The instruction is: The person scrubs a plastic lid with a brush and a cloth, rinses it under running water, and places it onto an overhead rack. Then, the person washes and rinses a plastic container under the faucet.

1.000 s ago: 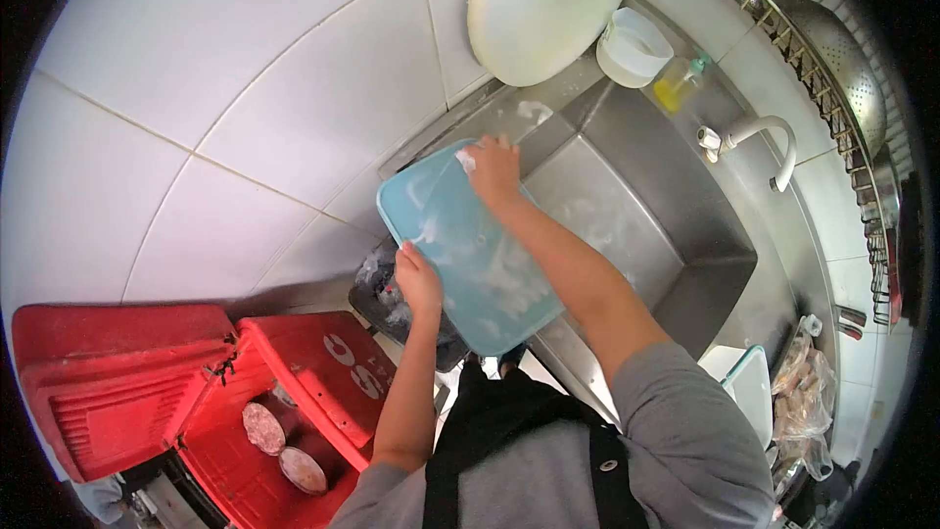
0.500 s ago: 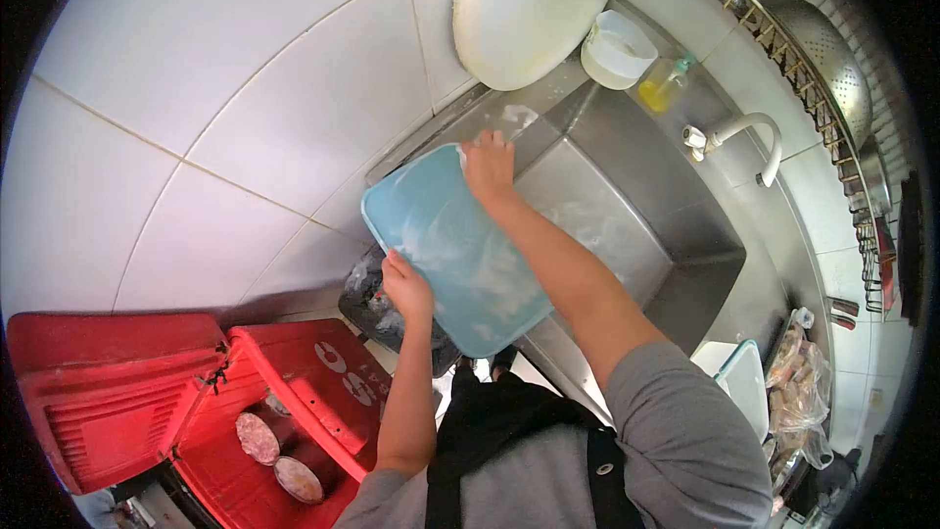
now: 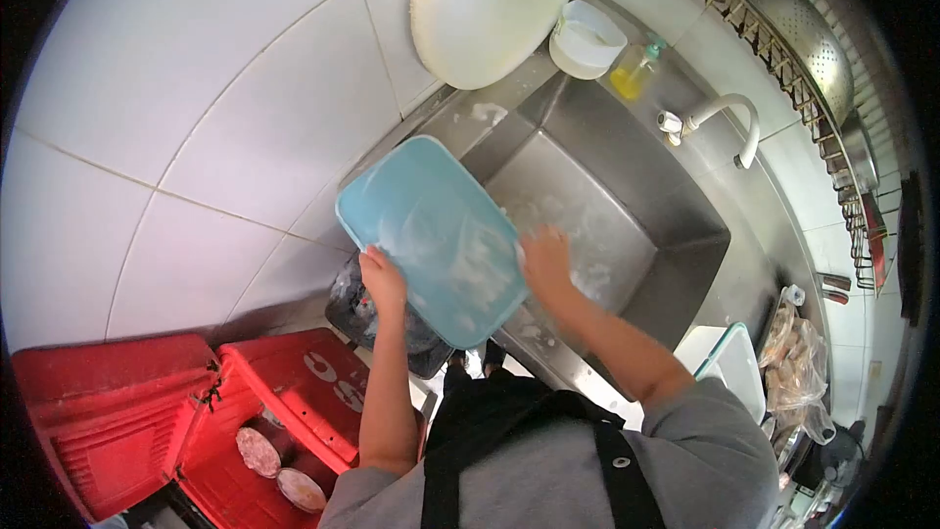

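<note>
A light-blue rectangular plastic lid (image 3: 446, 235) with rounded corners and white suds is held tilted over the near left side of the steel sink (image 3: 578, 186). My left hand (image 3: 384, 281) grips its left edge, thumb on the upper face. At the lid's right edge, my right hand (image 3: 546, 260) is closed and slightly blurred. Something whitish shows between those fingers and the rim, too hidden to name. Suds also lie on the sink floor.
A white tub (image 3: 586, 39) and a yellow soap bottle (image 3: 634, 73) stand behind the sink, near the white tap (image 3: 720, 118). An open red cooler (image 3: 294, 392) sits at left beside a black bin (image 3: 401, 338). Bagged food (image 3: 795, 362) lies at right.
My right hand has moved from the lid's far edge down to its right edge. My left hand keeps its grip on the left edge. The view has shifted slightly.
</note>
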Tool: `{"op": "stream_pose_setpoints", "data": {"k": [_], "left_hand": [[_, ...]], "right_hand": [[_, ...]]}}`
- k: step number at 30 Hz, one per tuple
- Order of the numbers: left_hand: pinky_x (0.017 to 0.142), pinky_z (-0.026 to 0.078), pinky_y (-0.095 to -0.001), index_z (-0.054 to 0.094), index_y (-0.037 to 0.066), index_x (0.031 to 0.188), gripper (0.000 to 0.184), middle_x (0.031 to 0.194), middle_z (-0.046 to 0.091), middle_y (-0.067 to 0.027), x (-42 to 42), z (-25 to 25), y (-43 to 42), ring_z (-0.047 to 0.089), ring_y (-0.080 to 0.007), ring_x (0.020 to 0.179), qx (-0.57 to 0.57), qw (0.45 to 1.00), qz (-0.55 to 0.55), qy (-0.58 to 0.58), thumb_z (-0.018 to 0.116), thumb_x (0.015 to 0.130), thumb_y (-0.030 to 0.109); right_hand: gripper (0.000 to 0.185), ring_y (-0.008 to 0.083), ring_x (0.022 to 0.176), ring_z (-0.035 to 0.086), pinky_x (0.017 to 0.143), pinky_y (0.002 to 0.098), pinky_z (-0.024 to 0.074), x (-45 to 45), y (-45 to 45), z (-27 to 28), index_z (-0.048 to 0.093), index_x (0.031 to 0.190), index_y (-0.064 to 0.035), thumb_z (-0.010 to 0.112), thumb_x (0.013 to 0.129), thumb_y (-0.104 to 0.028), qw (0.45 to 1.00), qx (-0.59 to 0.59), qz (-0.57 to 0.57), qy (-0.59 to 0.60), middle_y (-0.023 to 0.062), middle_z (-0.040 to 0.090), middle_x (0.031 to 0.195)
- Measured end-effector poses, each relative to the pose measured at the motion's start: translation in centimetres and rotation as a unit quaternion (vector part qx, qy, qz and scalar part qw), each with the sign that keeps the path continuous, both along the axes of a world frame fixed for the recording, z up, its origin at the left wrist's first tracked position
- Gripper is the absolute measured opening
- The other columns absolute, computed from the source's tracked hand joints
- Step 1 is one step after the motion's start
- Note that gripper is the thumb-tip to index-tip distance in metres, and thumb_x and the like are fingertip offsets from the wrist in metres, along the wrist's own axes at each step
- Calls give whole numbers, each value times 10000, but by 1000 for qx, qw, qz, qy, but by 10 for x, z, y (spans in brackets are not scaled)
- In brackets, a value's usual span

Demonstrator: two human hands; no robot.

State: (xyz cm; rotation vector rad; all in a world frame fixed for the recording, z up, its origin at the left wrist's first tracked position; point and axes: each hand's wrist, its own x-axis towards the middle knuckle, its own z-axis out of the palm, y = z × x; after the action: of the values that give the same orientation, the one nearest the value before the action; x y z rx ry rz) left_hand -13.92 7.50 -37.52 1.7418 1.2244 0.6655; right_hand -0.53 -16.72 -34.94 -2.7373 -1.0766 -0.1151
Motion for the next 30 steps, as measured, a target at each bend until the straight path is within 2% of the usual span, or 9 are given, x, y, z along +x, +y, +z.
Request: {"op": "stream_pose_setpoints", "data": {"k": [1,2,7,12,18,22,24,27,30], "left_hand": [[718,421,-515,491,-75,907,450,828,578,-309,1,-2,4,551,-488,783,15,1000,-4,8,347,1039,330],[716,421,-518,493,-74,910,454,827,580,-309,3,-5,7,553,-491,786,29,999,-9,16,347,1039,336],[695,415,-528,508,-61,899,479,802,589,-292,11,7,-7,554,-490,756,61,996,8,66,349,1037,369],[676,411,-525,514,-56,865,503,791,591,-286,11,11,-11,560,-478,744,40,998,22,48,350,1035,389],[702,427,-530,536,-69,891,498,827,605,-301,18,-1,-5,571,-494,789,64,997,10,32,347,1036,368],[731,436,-523,551,-89,914,513,873,608,-319,34,11,-3,575,-496,835,70,995,9,75,343,1037,364],[746,439,-504,569,-100,933,519,890,612,-314,37,7,1,574,-485,848,66,994,31,77,356,1037,362],[742,442,-507,578,-98,932,511,888,617,-312,42,5,0,577,-487,837,85,991,69,80,358,1035,351],[742,444,-504,585,-96,928,509,895,624,-311,44,9,-3,577,-489,829,56,993,82,63,360,1033,348]], "right_hand": [[343,348,1099,514,922,507,383,26,22,-36,642,1119,-103,649,778,-140,994,94,17,-61,164,578,1088],[348,342,1094,514,938,510,383,39,55,-7,632,1127,-100,654,784,-154,1000,-3,16,25,143,578,1085],[177,350,1097,517,890,526,396,135,170,-1,715,972,-197,604,839,-162,985,152,64,58,106,581,1059],[205,344,1150,477,966,571,365,74,87,-16,710,962,-244,609,818,-141,976,120,175,54,102,559,1166],[217,323,1236,440,1002,518,356,21,-10,1,702,1008,-255,587,849,-162,939,27,266,217,59,565,1221],[160,341,1117,469,933,487,371,93,89,-61,747,908,-222,608,868,-289,977,149,149,42,68,597,1088],[175,348,1098,473,915,477,384,111,135,-21,755,891,-215,622,866,-327,965,208,147,67,69,607,1074],[153,338,1089,484,909,453,396,85,166,-8,758,909,-236,641,840,-305,976,190,80,75,62,622,1079],[165,315,1075,503,898,438,412,-7,127,-16,743,938,-253,637,812,-240,953,229,172,101,41,627,1077]]}}
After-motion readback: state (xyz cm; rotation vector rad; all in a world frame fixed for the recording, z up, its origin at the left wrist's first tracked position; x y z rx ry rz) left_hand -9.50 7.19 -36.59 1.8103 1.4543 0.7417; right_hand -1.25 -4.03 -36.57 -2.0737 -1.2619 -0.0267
